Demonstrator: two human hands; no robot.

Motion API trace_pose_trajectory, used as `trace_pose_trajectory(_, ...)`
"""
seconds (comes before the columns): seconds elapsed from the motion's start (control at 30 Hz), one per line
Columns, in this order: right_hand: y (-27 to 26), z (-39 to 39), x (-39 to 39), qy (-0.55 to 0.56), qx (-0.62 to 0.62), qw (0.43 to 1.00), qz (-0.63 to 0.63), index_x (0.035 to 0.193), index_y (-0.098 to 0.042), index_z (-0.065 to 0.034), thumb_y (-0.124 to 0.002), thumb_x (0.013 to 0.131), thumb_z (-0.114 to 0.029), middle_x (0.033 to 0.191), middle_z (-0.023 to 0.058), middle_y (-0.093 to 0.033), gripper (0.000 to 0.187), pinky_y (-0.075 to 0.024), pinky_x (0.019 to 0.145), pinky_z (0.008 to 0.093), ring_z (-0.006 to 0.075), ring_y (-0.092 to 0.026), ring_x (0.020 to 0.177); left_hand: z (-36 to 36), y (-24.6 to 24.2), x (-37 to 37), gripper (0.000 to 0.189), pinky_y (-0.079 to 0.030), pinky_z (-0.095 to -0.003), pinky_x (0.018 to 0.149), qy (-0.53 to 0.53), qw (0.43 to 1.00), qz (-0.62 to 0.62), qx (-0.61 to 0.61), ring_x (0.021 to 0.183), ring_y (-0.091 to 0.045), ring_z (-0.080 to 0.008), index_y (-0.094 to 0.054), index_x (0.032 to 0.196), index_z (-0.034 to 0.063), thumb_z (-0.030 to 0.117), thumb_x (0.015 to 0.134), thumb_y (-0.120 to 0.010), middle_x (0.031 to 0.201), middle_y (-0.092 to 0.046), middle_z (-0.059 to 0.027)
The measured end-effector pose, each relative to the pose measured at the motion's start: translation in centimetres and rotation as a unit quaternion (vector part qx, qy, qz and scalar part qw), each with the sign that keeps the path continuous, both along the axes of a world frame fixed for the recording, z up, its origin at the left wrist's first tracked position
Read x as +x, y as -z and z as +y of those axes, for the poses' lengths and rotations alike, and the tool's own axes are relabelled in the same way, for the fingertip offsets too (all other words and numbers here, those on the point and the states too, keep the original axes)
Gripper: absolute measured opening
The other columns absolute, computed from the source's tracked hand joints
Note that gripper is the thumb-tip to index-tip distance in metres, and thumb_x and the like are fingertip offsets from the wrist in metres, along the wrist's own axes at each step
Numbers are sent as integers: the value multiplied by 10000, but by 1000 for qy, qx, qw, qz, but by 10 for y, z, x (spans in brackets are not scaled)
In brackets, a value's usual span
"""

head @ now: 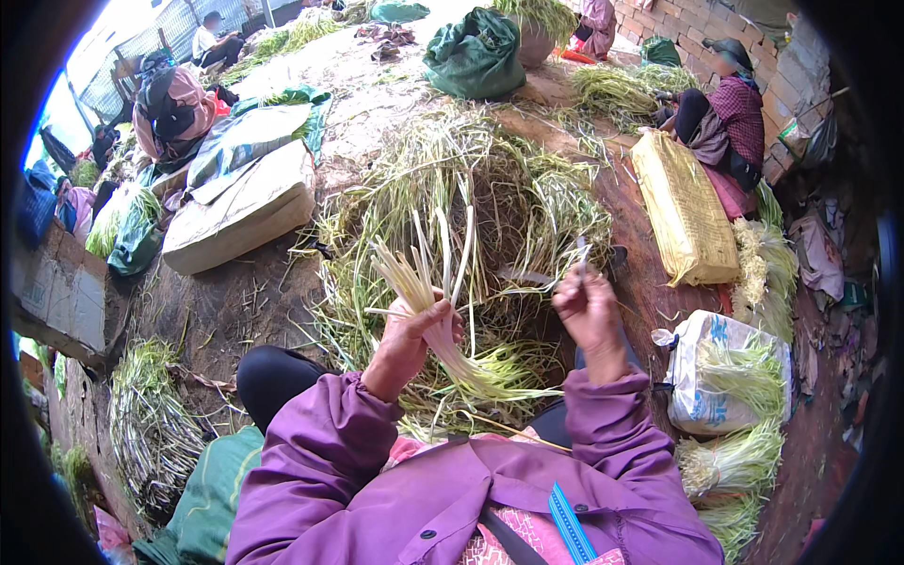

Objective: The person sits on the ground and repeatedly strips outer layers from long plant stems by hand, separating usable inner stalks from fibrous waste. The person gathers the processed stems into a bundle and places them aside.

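Observation:
My left hand (424,325) grips a bunch of pale stalks (402,272) that look like blanched garlic shoots. Their white ends fan upward, while the yellow-green leaves hang down to the right over my lap. To the right and apart from the bunch, my right hand (586,300) is closed around a thin, light-coloured object (582,254); it is blurred, and whether it is a small blade or a stalk cannot be made out. Before me rises a large heap of tangled stalks and dry leaves (452,176), reaching down between my knees.
Trimmed bundles (734,452) lie at the right by a white printed sack (727,417). Beyond stands a yellow woven-wrapped block (681,205). A pale block (244,208) and untrimmed stalks (152,424) are at left. A green sack (473,53) stands behind the heap. Several people sit around.

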State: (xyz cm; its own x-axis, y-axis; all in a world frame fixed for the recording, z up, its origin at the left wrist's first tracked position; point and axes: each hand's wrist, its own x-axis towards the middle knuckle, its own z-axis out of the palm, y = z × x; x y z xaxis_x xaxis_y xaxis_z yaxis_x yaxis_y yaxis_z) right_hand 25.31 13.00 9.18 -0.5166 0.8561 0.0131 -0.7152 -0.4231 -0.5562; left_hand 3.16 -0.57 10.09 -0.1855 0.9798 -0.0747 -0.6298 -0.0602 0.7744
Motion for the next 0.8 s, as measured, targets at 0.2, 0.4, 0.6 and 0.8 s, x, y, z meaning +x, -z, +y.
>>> trace_pose_trajectory(0.2,-2,33,44,-31,387,437,-811,881,-620,-68,-564,785,-501,810,121,-613,447,-465,706,407,241,-599,819,1,3,4,182,-508,-271,540,14,996,83,-11,600,-600,-159,-526,925,10,132,816,-606,701,-593,-80)
trace_pose_trajectory(0.4,-42,-12,-47,-125,239,882,-386,968,-614,-12,-593,816,-402,572,-13,-516,420,-352,401,179,47,-439,443,0,3,17,192,-486,-236,511,26,984,171,-43,594,-593,-127,-562,912,8,176,828,-600,708,-594,-49)
trace_pose_trajectory(0.6,-31,-18,-72,-40,246,937,-244,873,-600,-16,-546,873,-206,637,-6,-565,197,-380,396,141,18,-444,442,2,6,13,184,-493,-233,516,-2,976,216,9,588,-591,-124,-602,893,17,193,850,-569,736,-617,-63)
trace_pose_trajectory(0.8,-53,43,27,197,330,840,-383,849,-608,-44,-506,883,-155,701,29,-579,154,-361,398,140,33,-460,516,6,-27,-80,194,-437,-220,426,-383,656,647,65,482,-568,-122,-611,851,27,217,849,-576,582,-579,-28)
